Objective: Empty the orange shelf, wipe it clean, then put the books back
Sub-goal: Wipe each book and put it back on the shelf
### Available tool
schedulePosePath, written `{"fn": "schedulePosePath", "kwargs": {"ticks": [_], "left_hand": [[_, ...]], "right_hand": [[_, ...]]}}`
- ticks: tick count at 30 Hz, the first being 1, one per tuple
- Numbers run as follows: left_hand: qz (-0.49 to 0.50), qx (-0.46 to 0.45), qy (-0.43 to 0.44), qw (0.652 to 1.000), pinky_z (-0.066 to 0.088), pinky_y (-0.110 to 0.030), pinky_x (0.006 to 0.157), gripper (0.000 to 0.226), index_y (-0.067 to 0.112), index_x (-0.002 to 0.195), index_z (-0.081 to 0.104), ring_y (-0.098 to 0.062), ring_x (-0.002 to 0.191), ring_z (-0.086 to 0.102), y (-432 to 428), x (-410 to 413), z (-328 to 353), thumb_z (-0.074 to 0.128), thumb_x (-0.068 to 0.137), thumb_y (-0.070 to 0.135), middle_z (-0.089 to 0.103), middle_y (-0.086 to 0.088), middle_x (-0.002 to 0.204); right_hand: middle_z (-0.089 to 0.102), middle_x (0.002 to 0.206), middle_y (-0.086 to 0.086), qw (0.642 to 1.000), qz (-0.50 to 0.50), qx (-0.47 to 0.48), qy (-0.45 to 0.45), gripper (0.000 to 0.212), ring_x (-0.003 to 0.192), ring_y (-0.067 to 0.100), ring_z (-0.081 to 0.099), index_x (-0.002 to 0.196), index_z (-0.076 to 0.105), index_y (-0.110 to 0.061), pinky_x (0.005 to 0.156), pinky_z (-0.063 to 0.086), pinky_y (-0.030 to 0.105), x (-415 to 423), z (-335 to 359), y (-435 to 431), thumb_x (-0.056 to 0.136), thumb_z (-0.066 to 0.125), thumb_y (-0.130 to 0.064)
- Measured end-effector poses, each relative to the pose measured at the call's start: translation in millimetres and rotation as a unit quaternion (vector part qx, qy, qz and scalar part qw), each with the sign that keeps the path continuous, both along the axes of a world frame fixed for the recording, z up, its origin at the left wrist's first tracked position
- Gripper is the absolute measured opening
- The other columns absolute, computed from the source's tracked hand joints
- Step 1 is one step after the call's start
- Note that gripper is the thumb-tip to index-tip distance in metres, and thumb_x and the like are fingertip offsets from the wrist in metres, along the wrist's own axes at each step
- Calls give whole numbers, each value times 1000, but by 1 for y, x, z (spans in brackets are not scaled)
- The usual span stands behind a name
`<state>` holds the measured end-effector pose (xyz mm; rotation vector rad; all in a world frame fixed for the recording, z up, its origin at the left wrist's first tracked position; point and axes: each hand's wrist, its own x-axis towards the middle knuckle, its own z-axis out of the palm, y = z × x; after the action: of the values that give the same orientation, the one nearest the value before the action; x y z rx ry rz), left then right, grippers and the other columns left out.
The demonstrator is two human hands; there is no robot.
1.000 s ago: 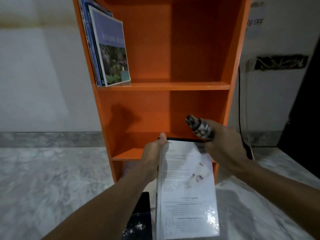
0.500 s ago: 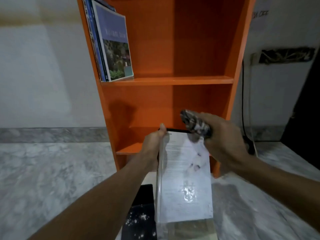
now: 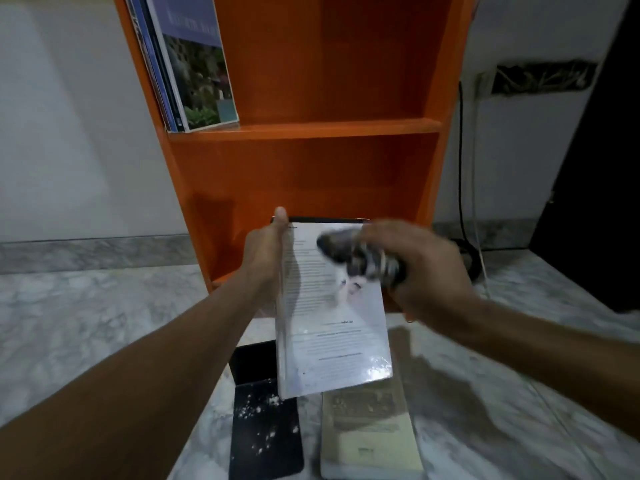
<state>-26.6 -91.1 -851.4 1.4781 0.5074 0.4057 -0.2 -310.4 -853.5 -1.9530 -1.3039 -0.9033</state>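
Shelf: solid orange. Leaning books on shelf's upper board, left: blue spines, front cover violet-blue band over green foliage photo. White book before shelf: grey text lines. Cloth before shelf: blurred black-white-grey mottle. Below shelf, marble floor white, grey-veined; black book, white specks; cream book, olive panel. Black cable right of shelf.

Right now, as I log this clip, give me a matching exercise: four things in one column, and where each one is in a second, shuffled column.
Things
1. white glossy book
2. crumpled dark patterned cloth
3. blue-covered books
4. black book flecked with white

Places
A. lying on the grey marble floor
B. leaning on the upper board of the orange shelf
C. held by the left hand
D. gripped by the right hand

Pairs: 1-C, 2-D, 3-B, 4-A
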Motion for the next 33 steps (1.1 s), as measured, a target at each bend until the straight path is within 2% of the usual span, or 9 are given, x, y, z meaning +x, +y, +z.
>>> {"fn": "schedulePosePath", "kwargs": {"ticks": [3,7,10,11,13,18,24,27,33], "left_hand": [[0,-9,-20,1000,53,-55,95,67,-3,111,66,-38,95,72,-9,2,3,46,96,59,74,-19,99],[32,-66,-48,996,52,-60,92,71,2,103,70,-39,90,73,-5,7,12,61,74,66,76,-16,96],[84,-49,-56,994,55,-49,91,43,11,87,68,-32,88,73,-1,3,18,59,91,53,76,-6,87],[98,-37,-55,993,56,-43,87,39,12,84,67,-29,85,72,-1,3,20,58,94,49,75,-5,84],[102,-25,-54,993,54,-37,78,38,9,84,65,-28,80,70,-1,2,19,59,94,46,71,-4,81],[34,-32,-57,997,55,-46,90,40,6,90,71,-31,87,71,-10,9,22,63,90,45,74,-11,93],[37,-87,-86,992,58,-51,85,38,7,98,68,-34,88,74,-3,9,33,60,94,43,76,-13,96],[135,-47,-76,987,57,-44,87,29,12,92,66,-30,93,72,8,2,34,63,92,41,74,-4,92],[210,-14,-46,976,52,-39,76,25,6,92,61,-27,83,65,-2,10,34,63,91,32,67,-7,93]], "right_hand": [[64,128,7,992,-90,51,78,52,121,29,56,125,64,-24,97,48,54,26,49,25,76,69,-8],[45,149,7,976,-76,-200,32,46,138,34,38,131,57,-31,110,30,52,-7,-55,12,88,53,-16],[59,121,-24,941,-223,-253,-5,25,123,-2,49,116,62,-38,96,42,15,-36,-136,-27,96,51,-47],[57,103,-36,953,-48,-245,171,22,107,-15,50,105,63,-42,81,42,2,-41,-127,-28,90,56,-55],[66,98,-21,939,76,-277,190,22,94,-4,61,104,67,-35,80,53,15,-36,-76,-20,83,73,-31],[68,119,5,995,-64,31,76,48,113,24,59,121,67,-17,93,51,43,3,40,34,77,66,2],[50,142,9,946,102,-287,-113,37,131,37,45,133,51,-20,107,33,53,-53,-113,6,96,46,-24],[61,119,-3,932,178,-313,-42,31,104,18,62,122,56,-28,77,56,35,-56,-133,-43,92,49,-28],[59,104,-24,979,15,56,198,56,97,0,56,117,63,-35,79,51,29,-27,-9,-10,77,70,3]]}}
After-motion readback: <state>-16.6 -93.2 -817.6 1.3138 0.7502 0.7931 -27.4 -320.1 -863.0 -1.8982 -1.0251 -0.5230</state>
